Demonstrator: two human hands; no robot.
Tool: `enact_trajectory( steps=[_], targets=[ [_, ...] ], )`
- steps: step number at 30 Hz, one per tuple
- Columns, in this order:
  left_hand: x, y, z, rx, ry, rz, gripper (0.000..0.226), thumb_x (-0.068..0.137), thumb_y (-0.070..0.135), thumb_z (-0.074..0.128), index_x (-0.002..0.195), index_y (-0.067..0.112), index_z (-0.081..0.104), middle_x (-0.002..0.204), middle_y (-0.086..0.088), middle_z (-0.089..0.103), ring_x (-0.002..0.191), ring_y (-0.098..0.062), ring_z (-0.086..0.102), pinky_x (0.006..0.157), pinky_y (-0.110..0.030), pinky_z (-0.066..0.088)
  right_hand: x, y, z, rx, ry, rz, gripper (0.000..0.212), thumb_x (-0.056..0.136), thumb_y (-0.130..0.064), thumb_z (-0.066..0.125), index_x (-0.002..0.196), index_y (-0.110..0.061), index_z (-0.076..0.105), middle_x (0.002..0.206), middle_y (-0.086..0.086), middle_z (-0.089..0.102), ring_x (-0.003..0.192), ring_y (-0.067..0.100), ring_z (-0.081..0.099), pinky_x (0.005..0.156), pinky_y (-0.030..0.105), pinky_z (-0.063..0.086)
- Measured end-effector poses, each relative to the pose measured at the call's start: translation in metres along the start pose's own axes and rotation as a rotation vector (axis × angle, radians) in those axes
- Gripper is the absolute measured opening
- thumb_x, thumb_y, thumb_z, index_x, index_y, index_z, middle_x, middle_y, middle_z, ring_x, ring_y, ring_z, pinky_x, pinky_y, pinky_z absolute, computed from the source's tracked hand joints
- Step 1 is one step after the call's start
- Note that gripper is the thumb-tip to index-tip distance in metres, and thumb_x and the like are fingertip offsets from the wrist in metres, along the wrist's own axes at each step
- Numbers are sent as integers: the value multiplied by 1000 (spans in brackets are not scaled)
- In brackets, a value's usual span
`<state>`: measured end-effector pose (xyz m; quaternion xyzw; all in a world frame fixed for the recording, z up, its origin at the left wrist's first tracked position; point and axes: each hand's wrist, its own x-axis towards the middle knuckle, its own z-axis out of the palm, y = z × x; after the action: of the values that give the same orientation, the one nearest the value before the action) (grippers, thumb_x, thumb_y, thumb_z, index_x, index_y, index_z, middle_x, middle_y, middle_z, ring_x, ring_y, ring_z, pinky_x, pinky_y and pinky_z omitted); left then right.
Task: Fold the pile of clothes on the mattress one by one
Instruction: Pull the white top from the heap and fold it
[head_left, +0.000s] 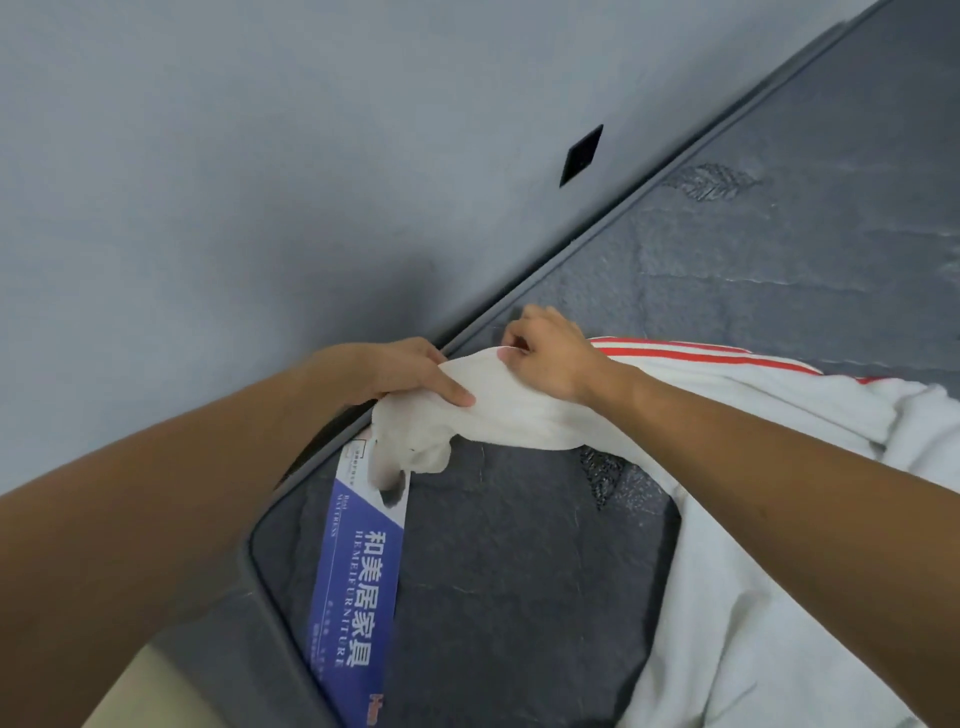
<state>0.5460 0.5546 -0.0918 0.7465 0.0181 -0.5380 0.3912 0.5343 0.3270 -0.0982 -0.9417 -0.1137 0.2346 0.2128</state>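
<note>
A white garment with red stripes along one edge lies bunched over the dark grey mattress, its near end lifted off the surface. The left hand holds that raised end, thumb laid across the cloth, its grip grasping the fabric. The right hand pinches the same fold just beside it, fingers curled, though what the fingertips catch seems partly hidden. A blue printed label runs along the mattress beneath, near the grey wall.
</note>
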Motion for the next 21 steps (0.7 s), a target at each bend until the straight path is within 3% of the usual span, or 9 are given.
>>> enact_trajectory(
  steps=[4,7,10,13,15,17,19,21],
  targets=[
    [-6,-12,-16,88,141,150,28,77,35,90,95,17,78,90,2,80,83,-16,77,66,-24,58,-2,-5,-8,128,-137,57,29,102,-45,55,100,-18,65,108,5,66,109,31,60,99,46,48],
    [-10,-20,-27,347,278,227,33,75,44,91,81,19,71,73,6,72,65,-8,67,54,-21,49,0,-10,-9,160,-156,80,37,103,-52,51,93,-19,66,103,4,69,105,28,60,100,42,44],
    [-16,-24,-34,424,329,278,39,72,42,94,84,21,63,78,6,66,69,-12,60,61,-29,47,6,-19,-14,224,-93,102,46,104,-60,44,86,-23,65,91,-5,67,98,21,54,103,42,31],
    [-27,-28,-42,321,215,225,39,76,34,93,103,29,65,96,11,73,86,-11,71,68,-26,55,13,-26,-18,255,-61,140,49,107,-60,35,95,-26,68,101,-6,66,102,17,43,111,45,24],
    [-31,-32,-45,281,108,157,37,83,25,87,116,28,68,107,10,76,97,-12,74,72,-26,59,18,-28,-17,150,-92,116,42,106,-51,43,85,-21,63,92,-2,66,97,21,53,111,45,27],
    [-32,-37,-44,274,70,90,31,88,25,82,117,19,71,110,0,78,101,-20,75,80,-36,62,20,-30,-13,54,-137,103,38,102,-46,51,85,-14,62,90,2,67,97,25,58,106,43,32],
    [-31,-39,-42,258,98,57,30,92,37,78,112,15,74,106,-3,79,98,-22,75,87,-40,60,21,-31,-7,42,-136,105,35,101,-44,53,92,-13,65,93,2,68,98,25,58,103,43,34],
    [-33,-41,-39,151,155,61,33,94,43,73,110,14,77,103,-4,79,94,-21,75,84,-35,56,23,-31,-3,42,-99,95,31,102,-42,50,91,-16,64,93,0,68,100,25,59,104,44,34]
  ],
)
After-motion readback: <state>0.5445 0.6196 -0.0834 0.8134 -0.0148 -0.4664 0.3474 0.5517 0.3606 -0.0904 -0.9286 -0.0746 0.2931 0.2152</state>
